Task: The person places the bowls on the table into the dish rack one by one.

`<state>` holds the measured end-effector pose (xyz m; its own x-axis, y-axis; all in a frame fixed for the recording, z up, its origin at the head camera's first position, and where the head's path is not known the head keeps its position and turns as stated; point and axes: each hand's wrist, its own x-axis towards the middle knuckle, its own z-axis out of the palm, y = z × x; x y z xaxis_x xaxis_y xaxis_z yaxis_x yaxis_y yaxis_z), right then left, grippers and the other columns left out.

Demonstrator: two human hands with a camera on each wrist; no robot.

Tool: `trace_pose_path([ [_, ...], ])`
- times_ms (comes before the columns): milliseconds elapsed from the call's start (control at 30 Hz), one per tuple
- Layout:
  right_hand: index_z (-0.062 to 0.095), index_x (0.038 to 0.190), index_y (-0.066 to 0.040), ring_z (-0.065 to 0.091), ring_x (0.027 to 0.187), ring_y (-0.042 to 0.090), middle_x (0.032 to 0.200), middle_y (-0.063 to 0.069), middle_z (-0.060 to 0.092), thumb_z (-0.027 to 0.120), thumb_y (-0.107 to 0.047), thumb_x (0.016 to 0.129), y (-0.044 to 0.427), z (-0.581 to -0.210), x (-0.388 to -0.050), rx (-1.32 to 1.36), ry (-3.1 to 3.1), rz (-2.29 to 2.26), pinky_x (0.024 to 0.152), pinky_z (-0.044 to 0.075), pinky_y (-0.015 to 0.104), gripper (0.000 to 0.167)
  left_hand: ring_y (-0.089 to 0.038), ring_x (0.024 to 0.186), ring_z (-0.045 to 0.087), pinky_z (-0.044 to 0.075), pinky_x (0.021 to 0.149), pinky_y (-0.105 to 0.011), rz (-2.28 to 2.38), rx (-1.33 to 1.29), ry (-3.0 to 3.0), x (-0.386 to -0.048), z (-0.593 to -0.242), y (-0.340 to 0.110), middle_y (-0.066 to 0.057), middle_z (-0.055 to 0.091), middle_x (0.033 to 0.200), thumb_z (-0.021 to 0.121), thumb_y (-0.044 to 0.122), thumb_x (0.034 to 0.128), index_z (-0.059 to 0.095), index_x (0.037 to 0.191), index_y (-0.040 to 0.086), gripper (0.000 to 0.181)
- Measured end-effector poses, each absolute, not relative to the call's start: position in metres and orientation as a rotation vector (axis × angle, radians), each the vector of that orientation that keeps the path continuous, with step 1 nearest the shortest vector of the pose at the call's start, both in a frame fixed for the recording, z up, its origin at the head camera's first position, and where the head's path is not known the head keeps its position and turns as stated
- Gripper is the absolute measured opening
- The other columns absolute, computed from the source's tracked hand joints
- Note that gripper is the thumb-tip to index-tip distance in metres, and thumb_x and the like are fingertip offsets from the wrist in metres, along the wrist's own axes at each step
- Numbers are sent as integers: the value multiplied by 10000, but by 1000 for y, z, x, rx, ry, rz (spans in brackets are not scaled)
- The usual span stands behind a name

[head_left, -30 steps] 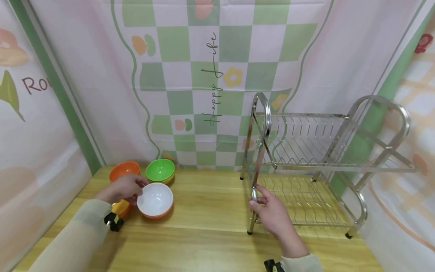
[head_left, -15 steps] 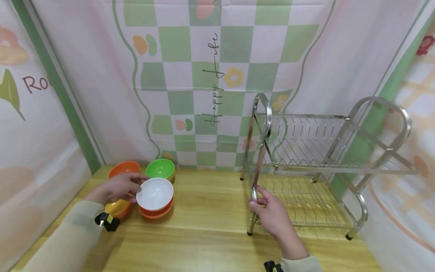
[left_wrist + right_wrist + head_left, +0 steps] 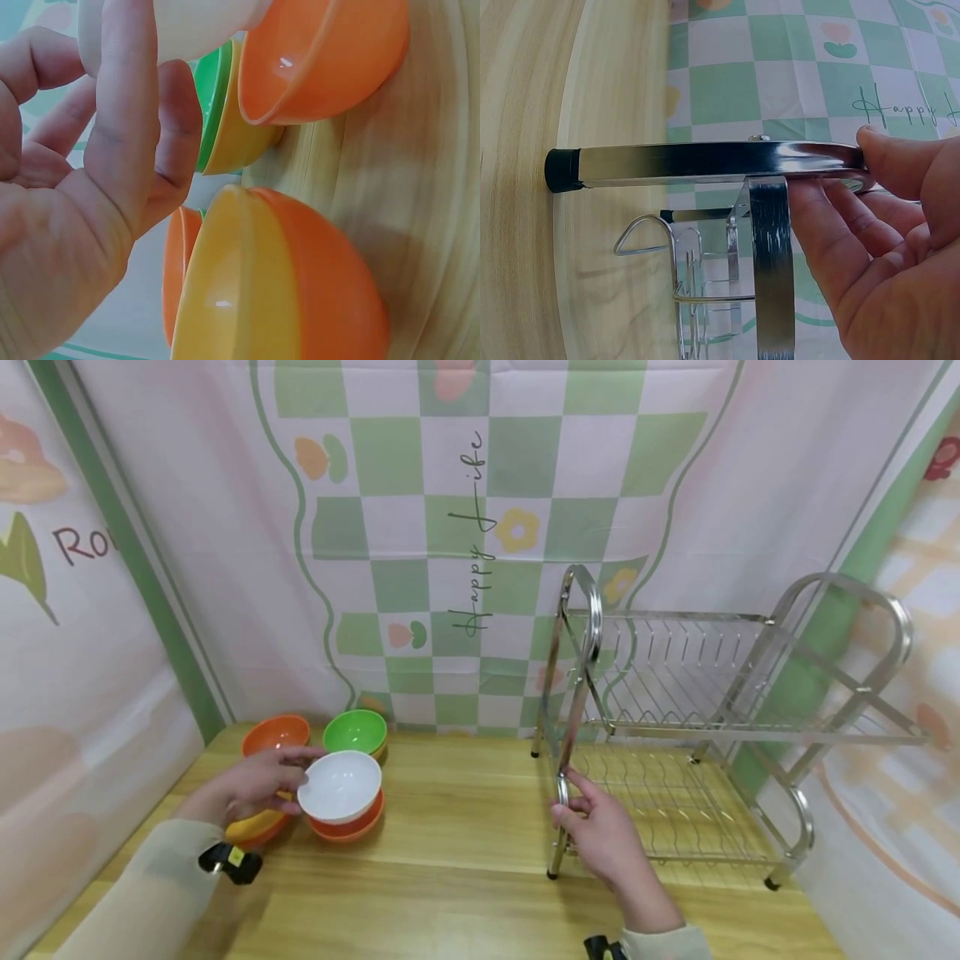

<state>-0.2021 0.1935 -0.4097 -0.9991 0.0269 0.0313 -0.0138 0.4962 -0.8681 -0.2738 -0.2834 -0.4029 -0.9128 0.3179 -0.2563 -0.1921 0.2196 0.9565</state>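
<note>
My left hand (image 3: 258,781) pinches the rim of a white bowl (image 3: 341,787), lifted above an orange bowl (image 3: 351,827) that stands on the table. In the left wrist view, the white bowl (image 3: 191,26) shows at the top edge, between thumb and fingers. Below that hand sits a yellow bowl (image 3: 217,292) nested in an orange one (image 3: 337,292). A green bowl (image 3: 356,732) rests in a yellow one just behind the white bowl. My right hand (image 3: 603,831) grips the near left post of a two-tier metal dish rack (image 3: 675,727); the right wrist view shows thumb and fingers around that post (image 3: 705,161).
Another orange bowl (image 3: 276,733) stands at the back left, partly behind the left hand. The wooden table (image 3: 450,827) stretches between the bowls and the rack. A checked curtain (image 3: 487,527) hangs along its back edge.
My left hand has raised the white bowl out of the orange bowl and drawn it slightly left, uncovering the orange bowl. The right hand stays on the rack post.
</note>
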Motion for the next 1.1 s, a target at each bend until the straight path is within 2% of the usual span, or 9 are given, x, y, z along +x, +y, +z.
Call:
trace_pose_path([
  [167, 372, 1550, -175, 677, 862, 187, 1052, 36, 713, 645, -99, 977, 194, -411, -202, -5, -2679, 1562, 628, 547, 329, 640, -303, 950, 590, 603, 766, -447, 1791, 139, 2028, -268, -405, -282, -249, 350, 1407, 583, -6, 931, 415, 1487, -10, 581],
  [367, 380, 1547, -176, 678, 854, 189, 1039, 36, 715, 651, -103, 974, 194, -412, -201, -13, -2682, 1549, 613, 539, 331, 638, -297, 952, 569, 593, 808, -466, 1859, 131, 1922, -260, -403, -277, -224, 368, 1285, 609, 3, 931, 461, 1466, 8, 555],
  [567, 383, 1545, -185, 678, 862, 211, 1043, 44, 715, 658, -125, 971, 194, -412, -201, -7, -2686, 1530, 584, 522, 329, 640, -331, 984, 618, 585, 822, -492, 1887, 191, 1842, -252, -399, -267, -224, 464, 1317, 638, -20, 903, 468, 1458, -2, 580],
  [767, 389, 1542, -197, 660, 807, 221, 1019, 31, 715, 668, -134, 965, 194, -410, -201, -15, -2693, 1517, 518, 474, 312, 644, -352, 1037, 605, 567, 857, -516, 1887, 234, 1750, -240, -394, -253, -227, 448, 1338, 627, -12, 920, 450, 1471, 0, 578],
  [1100, 392, 1541, -195, 647, 786, 186, 1029, 36, 714, 667, -144, 967, 193, -410, -200, -19, -2697, 1517, 527, 476, 317, 639, -352, 1031, 607, 591, 803, -486, 1903, 256, 1739, -219, -399, -224, -202, 482, 1328, 651, 5, 904, 489, 1449, 31, 570],
])
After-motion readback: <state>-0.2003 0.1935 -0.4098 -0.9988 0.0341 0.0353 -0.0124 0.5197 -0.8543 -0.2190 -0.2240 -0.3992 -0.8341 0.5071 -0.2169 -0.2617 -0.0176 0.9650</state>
